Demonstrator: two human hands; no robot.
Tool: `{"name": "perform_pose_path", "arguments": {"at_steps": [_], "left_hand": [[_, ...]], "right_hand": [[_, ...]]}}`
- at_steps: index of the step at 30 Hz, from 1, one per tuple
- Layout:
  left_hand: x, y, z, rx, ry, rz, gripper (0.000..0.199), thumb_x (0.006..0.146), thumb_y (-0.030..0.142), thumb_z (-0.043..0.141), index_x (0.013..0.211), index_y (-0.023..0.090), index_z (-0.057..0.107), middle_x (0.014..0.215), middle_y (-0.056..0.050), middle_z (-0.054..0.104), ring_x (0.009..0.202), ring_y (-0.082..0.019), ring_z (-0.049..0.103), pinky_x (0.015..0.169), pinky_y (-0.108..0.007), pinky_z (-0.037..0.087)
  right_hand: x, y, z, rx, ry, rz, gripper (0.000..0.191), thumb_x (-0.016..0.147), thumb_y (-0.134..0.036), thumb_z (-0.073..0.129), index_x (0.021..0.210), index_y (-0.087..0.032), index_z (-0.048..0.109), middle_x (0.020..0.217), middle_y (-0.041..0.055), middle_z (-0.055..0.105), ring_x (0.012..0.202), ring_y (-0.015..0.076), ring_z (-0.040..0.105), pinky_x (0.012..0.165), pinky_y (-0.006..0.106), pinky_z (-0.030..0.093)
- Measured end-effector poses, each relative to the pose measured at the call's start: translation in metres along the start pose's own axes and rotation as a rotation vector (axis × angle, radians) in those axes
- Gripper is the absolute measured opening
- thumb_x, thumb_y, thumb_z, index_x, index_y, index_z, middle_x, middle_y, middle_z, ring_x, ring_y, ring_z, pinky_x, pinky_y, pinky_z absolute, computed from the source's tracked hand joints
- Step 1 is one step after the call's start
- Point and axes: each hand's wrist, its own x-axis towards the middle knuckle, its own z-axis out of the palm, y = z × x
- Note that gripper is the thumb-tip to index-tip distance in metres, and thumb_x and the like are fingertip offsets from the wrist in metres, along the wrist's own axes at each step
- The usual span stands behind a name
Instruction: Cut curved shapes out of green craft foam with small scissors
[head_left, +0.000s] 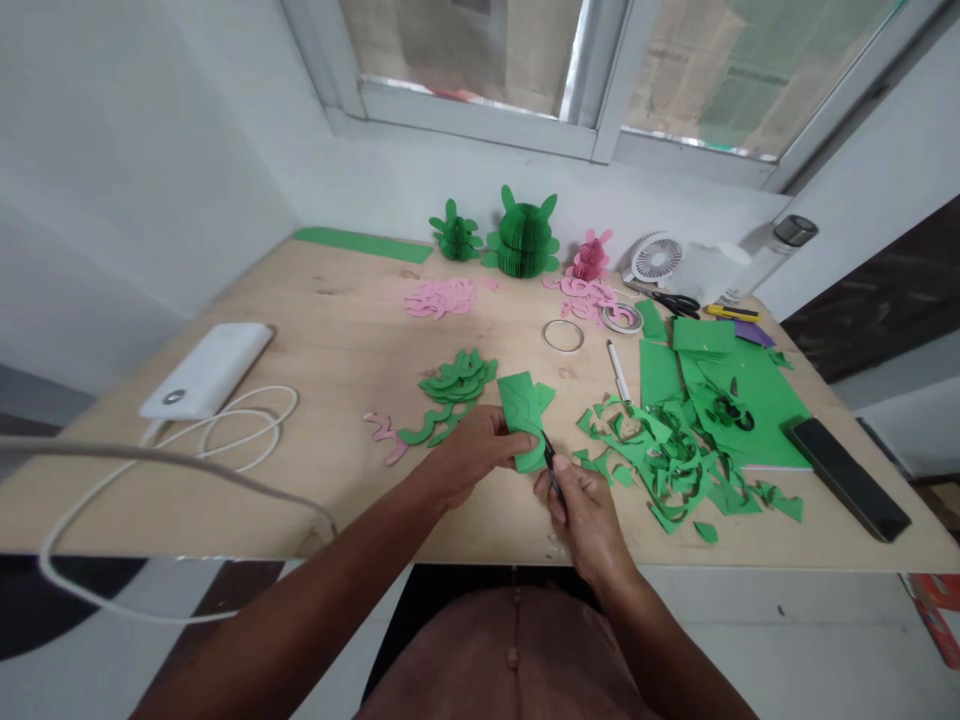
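Observation:
Pinched in my left hand (480, 450) is a piece of green paper (517, 400), partly cut, with faint drawn lines on it. My right hand (585, 500) is closed around dark-handled scissors (553, 470), whose blades meet the paper's right edge. Behind my left hand lies a pile of green curved cutouts (459, 378), with a pink squiggly cutout (386, 437) at its left. To the right of my right hand spreads a heap of green paper scraps (679, 465).
Green and pink paper figures (525, 240) stand along the wall. Pink cutouts (441, 297), a tape roll (622, 318), a white pen (618, 370) and green sheets (765, 400) lie about. A phone (847, 478) is at the right edge, a power bank (208, 370) with cable at the left.

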Motion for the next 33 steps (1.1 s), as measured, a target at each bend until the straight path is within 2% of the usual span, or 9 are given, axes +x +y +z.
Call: {"name": "perform_pose_path", "arguments": {"at_steps": [15, 22, 26, 33], "left_hand": [[0.0016, 0.0009, -0.0004, 0.035, -0.022, -0.001, 0.014, 0.059, 0.027, 0.061, 0.051, 0.016, 0.055, 0.051, 0.004, 0.051, 0.051, -0.009, 0.041, 0.051, -0.023, 0.032], [-0.0038, 0.0007, 0.0032, -0.083, 0.001, -0.052, 0.017, 0.059, 0.031, 0.066, 0.067, 0.016, 0.065, 0.066, 0.0, 0.062, 0.063, -0.013, 0.054, 0.063, -0.028, 0.043], [-0.0058, 0.0004, 0.0043, -0.088, 0.02, -0.03, 0.02, 0.059, 0.034, 0.067, 0.065, 0.015, 0.065, 0.07, -0.002, 0.064, 0.064, -0.014, 0.054, 0.065, -0.029, 0.043], [-0.0021, 0.0027, 0.0, 0.033, -0.025, 0.01, 0.017, 0.06, 0.031, 0.063, 0.056, 0.015, 0.059, 0.054, 0.003, 0.054, 0.052, -0.009, 0.043, 0.053, -0.023, 0.033]], "right_hand": [[0.001, 0.001, -0.0018, -0.017, -0.008, 0.0, 0.053, 0.078, -0.063, 0.053, 0.054, -0.016, 0.058, 0.037, -0.0067, 0.032, 0.036, 0.0074, 0.024, 0.039, 0.024, 0.017], [0.0017, 0.002, -0.0007, 0.007, 0.012, -0.002, 0.052, 0.078, -0.062, 0.054, 0.053, -0.017, 0.055, 0.037, -0.0068, 0.032, 0.036, 0.0073, 0.023, 0.039, 0.024, 0.015], [0.0022, 0.0023, -0.0011, 0.004, 0.002, 0.006, 0.053, 0.079, -0.063, 0.053, 0.053, -0.016, 0.056, 0.037, -0.0069, 0.032, 0.036, 0.0069, 0.023, 0.039, 0.024, 0.015], [0.0013, 0.0018, -0.0034, 0.022, -0.03, 0.035, 0.054, 0.077, -0.064, 0.054, 0.057, -0.015, 0.059, 0.037, -0.0078, 0.031, 0.036, 0.0059, 0.021, 0.038, 0.023, 0.014]]}}
